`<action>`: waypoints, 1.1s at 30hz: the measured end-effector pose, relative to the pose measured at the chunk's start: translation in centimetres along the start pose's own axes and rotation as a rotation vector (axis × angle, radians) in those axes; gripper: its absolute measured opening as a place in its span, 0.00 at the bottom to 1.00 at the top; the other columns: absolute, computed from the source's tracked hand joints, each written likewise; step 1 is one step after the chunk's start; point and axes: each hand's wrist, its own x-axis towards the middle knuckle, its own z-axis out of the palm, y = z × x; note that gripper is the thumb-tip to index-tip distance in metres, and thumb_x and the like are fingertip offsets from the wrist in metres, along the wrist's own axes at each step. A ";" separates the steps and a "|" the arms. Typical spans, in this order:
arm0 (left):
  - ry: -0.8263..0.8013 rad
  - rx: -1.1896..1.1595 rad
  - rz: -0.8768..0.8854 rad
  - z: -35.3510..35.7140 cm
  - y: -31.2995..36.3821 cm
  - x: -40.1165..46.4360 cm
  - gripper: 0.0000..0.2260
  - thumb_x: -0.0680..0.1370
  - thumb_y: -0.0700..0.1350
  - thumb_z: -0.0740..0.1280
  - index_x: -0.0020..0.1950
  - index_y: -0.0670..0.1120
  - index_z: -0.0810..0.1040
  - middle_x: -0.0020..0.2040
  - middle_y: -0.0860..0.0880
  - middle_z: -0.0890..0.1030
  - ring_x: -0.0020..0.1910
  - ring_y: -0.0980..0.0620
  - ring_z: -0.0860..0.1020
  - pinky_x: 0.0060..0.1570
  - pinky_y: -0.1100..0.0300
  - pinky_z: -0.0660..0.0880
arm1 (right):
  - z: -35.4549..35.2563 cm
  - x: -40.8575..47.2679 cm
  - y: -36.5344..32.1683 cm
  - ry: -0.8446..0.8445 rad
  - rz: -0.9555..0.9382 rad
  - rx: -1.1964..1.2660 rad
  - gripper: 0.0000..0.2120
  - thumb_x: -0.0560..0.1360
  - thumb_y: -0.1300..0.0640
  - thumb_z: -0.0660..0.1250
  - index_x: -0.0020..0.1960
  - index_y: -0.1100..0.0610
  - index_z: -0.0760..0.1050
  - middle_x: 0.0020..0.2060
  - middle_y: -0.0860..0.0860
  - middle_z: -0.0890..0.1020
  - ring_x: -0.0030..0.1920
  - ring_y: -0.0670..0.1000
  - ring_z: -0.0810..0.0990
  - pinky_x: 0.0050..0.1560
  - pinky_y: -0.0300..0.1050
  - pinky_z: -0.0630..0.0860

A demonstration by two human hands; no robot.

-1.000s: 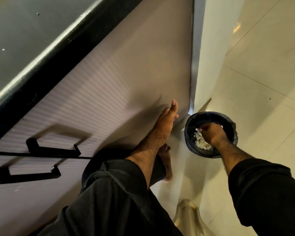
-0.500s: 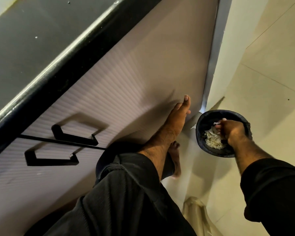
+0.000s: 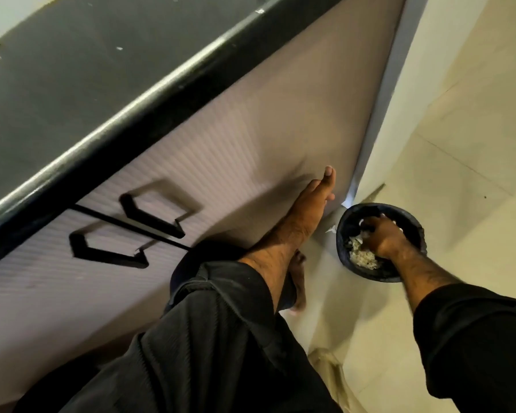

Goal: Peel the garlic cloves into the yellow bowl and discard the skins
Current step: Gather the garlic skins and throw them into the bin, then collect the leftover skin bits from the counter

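The small round dark bin point(image 3: 352, 217) stands on the pale tiled floor point(image 3: 465, 162), tucked into the corner where the pale ribbed cabinet door point(image 3: 236, 150) ends at a grey upright edge; open tiles spread to its right and far side. The right hand point(image 3: 383, 236) reaches down inside the bin, fingers curled over a heap of whitish garlic skins point(image 3: 362, 256). Whether its grip is clenched on skins or merely resting on them I cannot tell, as the fingertips are blurred and partly sunk in the heap. One scrap of skin point(image 3: 331, 230) lies on the floor just beside the bin's left rim. The left hand point(image 3: 315, 198) lies flat against the cabinet door, fingers straight, its grip released. Black sleeves cover both arms. Above, the dark table point(image 3: 87, 79) runs with a glossy black edge. Two black angular handles point(image 3: 131, 228) stick out of the door, well left of the hands. A bare foot point(image 3: 298, 281) is half hidden beneath the left forearm.
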 end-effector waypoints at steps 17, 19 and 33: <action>0.049 -0.062 0.161 -7.6 2.2 -9.8 0.42 0.80 0.74 0.54 0.75 0.39 0.73 0.75 0.38 0.74 0.75 0.37 0.72 0.74 0.42 0.67 | -6.7 -8.8 -5.4 0.309 0.192 0.892 0.11 0.78 0.55 0.69 0.41 0.61 0.80 0.32 0.56 0.80 0.31 0.57 0.75 0.35 0.48 0.74; 0.079 -0.075 0.220 -7.7 2.5 -10.7 0.38 0.80 0.73 0.55 0.71 0.41 0.77 0.65 0.43 0.81 0.60 0.48 0.80 0.65 0.49 0.73 | -7.3 -10.8 -6.2 0.347 0.158 0.961 0.11 0.76 0.55 0.68 0.38 0.60 0.79 0.28 0.53 0.75 0.28 0.54 0.69 0.30 0.45 0.66; 0.424 -0.090 0.608 -15.5 5.8 -23.5 0.46 0.69 0.84 0.60 0.51 0.40 0.84 0.41 0.41 0.87 0.44 0.40 0.87 0.42 0.50 0.81 | -12.4 -28.7 -27.9 0.250 -0.719 1.288 0.14 0.68 0.56 0.68 0.25 0.54 0.70 0.21 0.52 0.65 0.21 0.51 0.59 0.26 0.39 0.55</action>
